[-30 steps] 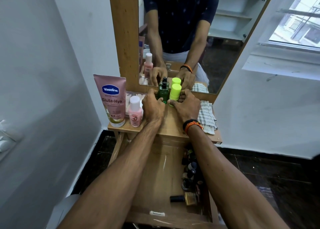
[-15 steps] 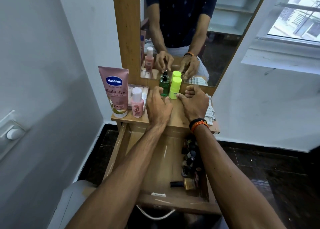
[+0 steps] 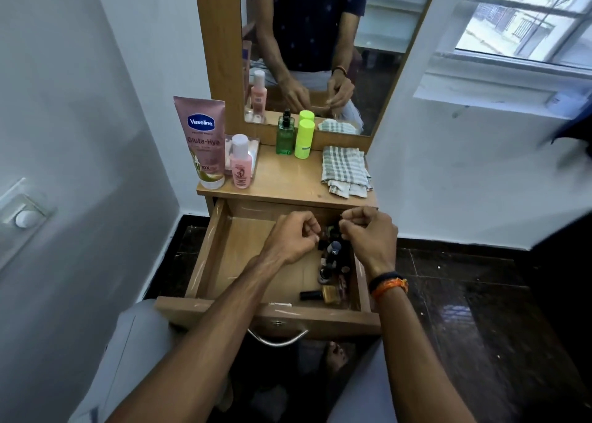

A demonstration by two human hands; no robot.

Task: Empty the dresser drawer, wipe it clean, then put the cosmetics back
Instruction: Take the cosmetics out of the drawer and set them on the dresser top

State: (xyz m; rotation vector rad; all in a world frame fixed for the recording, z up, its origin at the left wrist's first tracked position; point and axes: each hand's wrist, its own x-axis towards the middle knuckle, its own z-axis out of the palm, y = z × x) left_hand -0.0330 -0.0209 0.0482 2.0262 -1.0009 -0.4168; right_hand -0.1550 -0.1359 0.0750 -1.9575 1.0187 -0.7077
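Drawer, pale wood, pulled open (image 3: 205, 256), frame centre: part emptied. Small dark cosmetic bottles (image 3: 333, 262) remain at its right side. Left hand (image 3: 293, 240) and right hand (image 3: 368, 233) hover curled over them; grip contents unclear. Wiping, restocking outstanding.

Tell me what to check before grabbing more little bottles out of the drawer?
1. Drawer pulled out far enough to reach in: ok.
2. Free space on the dresser top for more bottles: ok.
3. Small bottles within reach at the drawer's right side: ok.
4. Left hand and right hand free to grab: cannot tell, fingers are curled over the bottles.
5. Green bottle and yellow bottle standing upright, out of the way: ok.
6. Checked cloth ready for wiping: ok.
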